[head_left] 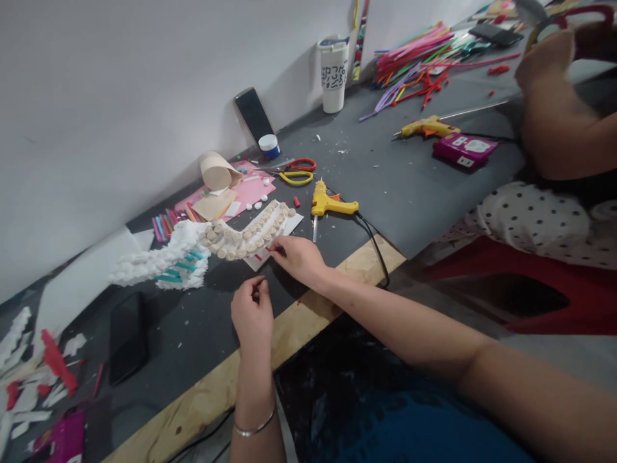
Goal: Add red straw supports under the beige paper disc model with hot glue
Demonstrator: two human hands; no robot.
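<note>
My right hand pinches a small red strip over a white card, beside the near edge of a curved white craft model lined with round beige discs. Joined to its left end is a fluffy white part with teal strips across it. Below the model, my left hand is closed with curled fingers; whether anything is between them is hidden. A yellow glue gun stands just beyond my right hand, with a red bit near it.
Scissors, a blue-and-white jar, a leaning phone and a cup stand behind. Another phone and scraps lie left. Pipe cleaners and a second glue gun lie right, near another person's arm.
</note>
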